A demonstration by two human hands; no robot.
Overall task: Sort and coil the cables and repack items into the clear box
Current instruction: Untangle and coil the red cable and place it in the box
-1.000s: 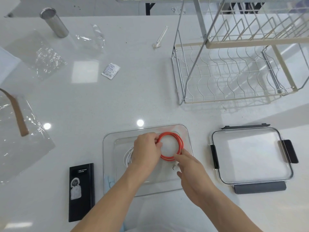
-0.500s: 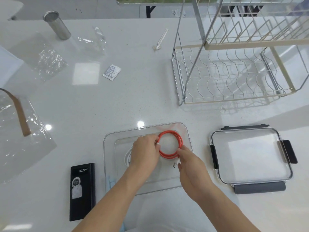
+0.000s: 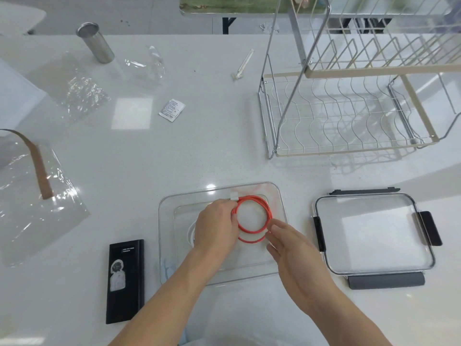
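My left hand [image 3: 215,224] holds the orange cable coil [image 3: 253,218] (inside the clear box [image 3: 164,221]); my right hand [image 3: 293,248] is loose, holding nothing.

Layout on the worktop [image 3: 199,151]. Lower centre of the frame: the clear box [image 3: 174,258], with the coiled cable [image 3: 268,216] inside its upper right part. The left hand [image 3: 214,226] lies over the box left of the coil, its grip on the coil's left edge; the right hand [image 3: 294,248] lies lower right of the coil. A second cable [image 3: 190,233] sits in the box, mostly hidden beneath the left hand. Right of the box: the lid [image 3: 374,236]. Left of the box: a flat pack [image 3: 124,280]. Upper right: a wire rack [image 3: 349,101]. Upper left: a cylinder [image 3: 96,42] and plastic film [image 3: 74,88]. Upper centre: a sachet [image 3: 172,109].
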